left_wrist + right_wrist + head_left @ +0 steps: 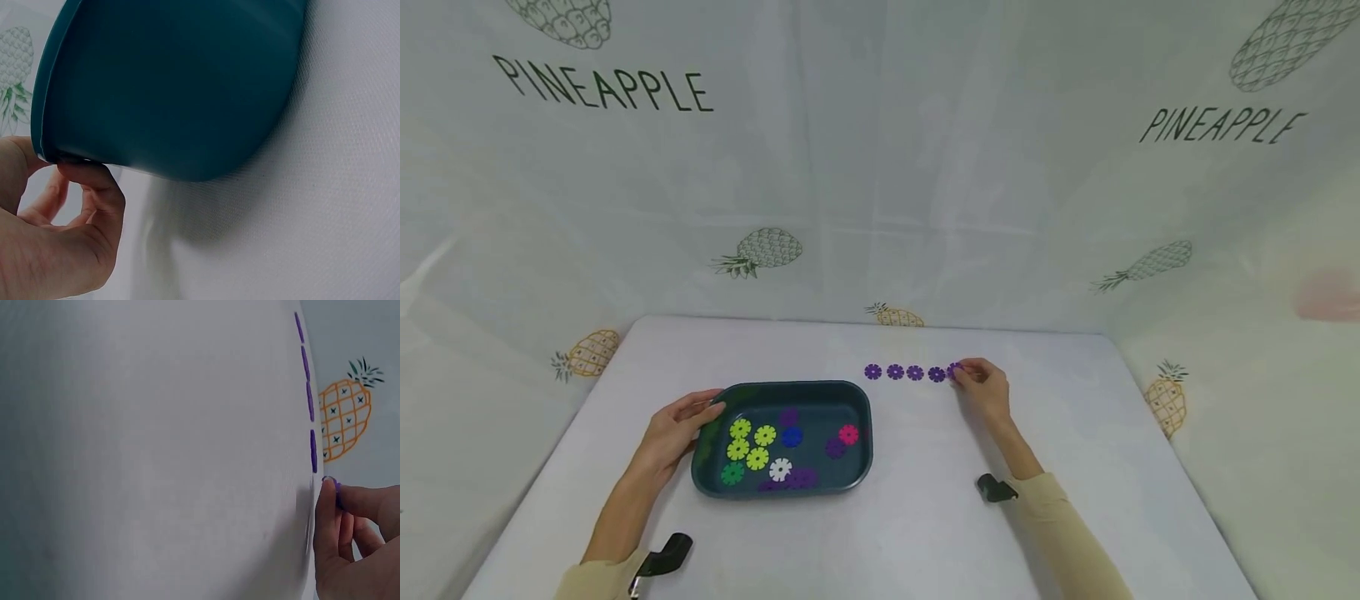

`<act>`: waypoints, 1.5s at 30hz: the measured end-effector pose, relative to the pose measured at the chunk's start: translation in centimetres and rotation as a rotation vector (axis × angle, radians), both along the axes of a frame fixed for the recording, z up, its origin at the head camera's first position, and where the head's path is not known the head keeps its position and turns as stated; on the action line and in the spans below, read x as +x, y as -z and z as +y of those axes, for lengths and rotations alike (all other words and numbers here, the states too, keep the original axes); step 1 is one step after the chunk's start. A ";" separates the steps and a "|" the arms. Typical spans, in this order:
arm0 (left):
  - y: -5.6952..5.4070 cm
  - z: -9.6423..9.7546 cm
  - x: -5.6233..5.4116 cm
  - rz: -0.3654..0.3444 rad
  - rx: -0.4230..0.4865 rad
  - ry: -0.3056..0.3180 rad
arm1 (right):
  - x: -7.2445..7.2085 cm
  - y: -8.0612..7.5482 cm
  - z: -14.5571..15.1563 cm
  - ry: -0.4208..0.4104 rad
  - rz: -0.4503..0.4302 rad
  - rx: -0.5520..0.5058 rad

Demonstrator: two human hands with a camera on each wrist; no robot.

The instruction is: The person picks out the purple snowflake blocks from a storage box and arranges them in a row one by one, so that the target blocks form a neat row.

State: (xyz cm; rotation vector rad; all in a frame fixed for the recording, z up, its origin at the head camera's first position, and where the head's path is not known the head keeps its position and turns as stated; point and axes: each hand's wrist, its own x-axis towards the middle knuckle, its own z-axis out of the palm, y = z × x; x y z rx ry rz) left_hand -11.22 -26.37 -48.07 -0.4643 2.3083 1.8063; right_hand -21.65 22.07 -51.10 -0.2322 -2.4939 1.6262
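My left hand (672,429) grips the left rim of a dark teal tray (823,408), thumb on top and fingers beneath the lip, as the left wrist view shows. Flower-shaped notched discs lie inside: several yellow discs (757,457), a green disc (732,473), a white disc (780,469), a blue disc (792,437), a pink disc (848,434) and several purple ones. Beyond the tray, several purple discs (914,373) form a row flat on the table. At the row's right end, my right hand (988,393) pinches another purple disc (338,487) between thumb and fingertips, partly hidden by them.
The white-covered table (925,517) ends at the back against a hanging pineapple-print cloth (925,167), close behind the row. Black wrist mounts (667,556) stick out from both cuffs.
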 end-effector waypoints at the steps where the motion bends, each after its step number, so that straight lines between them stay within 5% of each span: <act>1: 0.1 0.0 0.0 -0.002 0.000 -0.002 | 0.0 0.1 0.1 -0.004 -0.006 0.007; 16: 0.2 -0.1 0.1 -0.003 0.019 -0.001 | -0.4 -0.1 0.6 -0.087 0.060 0.308; 36: 0.0 -0.4 -0.1 -0.015 0.020 0.011 | 1.3 -2.3 -3.7 -0.243 0.160 0.243; 45: 0.1 -0.4 0.0 -0.037 0.040 -0.005 | 2.1 -3.1 -6.0 -0.353 0.300 0.229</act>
